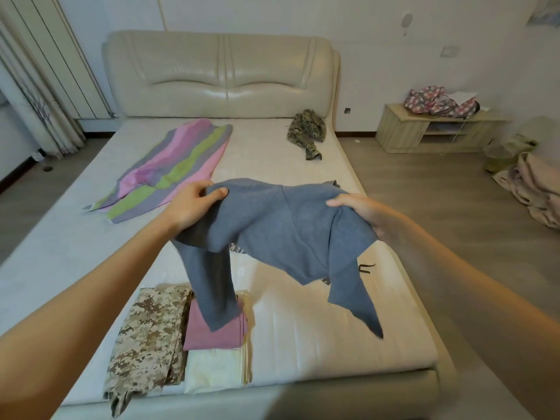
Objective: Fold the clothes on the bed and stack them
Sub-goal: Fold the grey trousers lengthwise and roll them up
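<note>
One grey-blue long-sleeved top [281, 225] was held up in the air above the foot half of the bed [318, 322], stretched between two grips. The left grip [194, 204] pinched one upper end, thumb on top and fingers curled under the cloth. The right grip [360, 213] clasped the other end, fingers bunched into the fabric. The top's long axis ran across the bed's width, from the left side toward the right side. Its two sleeves hung down toward the foot edge, the left one ending over a folded piece; whether it touched could not be told. Which edge was neck and which hem was hard to make out.

Three folded pieces lay by the foot edge, left of the middle: one desert-camouflage garment [151, 338], just beside it one mauve garment [212, 331], and one cream cloth [215, 371] under the mauve one. Under the held top, scraps of a patterned cloth [238, 248] and a black strap [366, 266] showed, the rest hidden.

One pink, green and grey striped cloth [172, 168] lay flat toward the head-left corner. One crumpled green-camouflage garment [306, 131] sat near the head-right corner, below the padded headboard [224, 77].

Off the bed, a low cabinet [424, 131] carried a pink checked bundle [439, 101], a heap of pale bedding [536, 189] lay on the floor at the right, cut off by the frame, and a curtain [36, 95] hung at the left.
</note>
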